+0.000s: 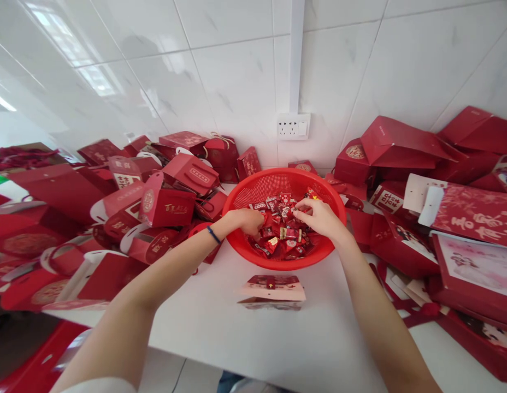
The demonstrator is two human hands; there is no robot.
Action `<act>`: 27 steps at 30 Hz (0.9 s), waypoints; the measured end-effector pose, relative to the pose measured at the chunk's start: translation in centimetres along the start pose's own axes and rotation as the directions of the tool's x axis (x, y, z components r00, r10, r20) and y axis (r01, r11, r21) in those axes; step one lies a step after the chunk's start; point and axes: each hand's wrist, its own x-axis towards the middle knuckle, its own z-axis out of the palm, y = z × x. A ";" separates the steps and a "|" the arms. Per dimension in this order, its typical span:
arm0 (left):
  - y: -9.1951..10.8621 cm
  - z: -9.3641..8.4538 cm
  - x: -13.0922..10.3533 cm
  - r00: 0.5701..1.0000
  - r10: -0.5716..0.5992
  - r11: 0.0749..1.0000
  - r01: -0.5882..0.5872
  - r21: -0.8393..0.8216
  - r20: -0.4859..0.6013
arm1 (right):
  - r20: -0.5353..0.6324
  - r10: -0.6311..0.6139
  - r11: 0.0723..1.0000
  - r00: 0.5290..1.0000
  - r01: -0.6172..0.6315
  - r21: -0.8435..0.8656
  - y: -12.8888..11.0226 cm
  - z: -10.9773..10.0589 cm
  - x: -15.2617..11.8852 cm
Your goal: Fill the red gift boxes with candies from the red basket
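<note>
A red plastic colander full of wrapped candies stands on the white table. My left hand reaches into its left side with curled fingers; the fingertips are down among the candies, and what they grip is hidden. Over the right side of the pile, my right hand has its thumb and fingers drawn together at the candies; whatever is between them is too small to make out. In front of the colander stands a small red and pink paper gift box, its top open.
Red gift boxes are heaped on the left of the table. More red boxes pile up on the right, some close to my right forearm. Behind is a tiled wall with a power socket. The table's front edge lies near my body.
</note>
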 end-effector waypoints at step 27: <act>1.5 2.4 0.1 0.947 0.303 0.911 -0.256 -0.324 0.104 | 0.028 -0.016 0.999 0.999 0.015 0.041 0.2 0.2 0.0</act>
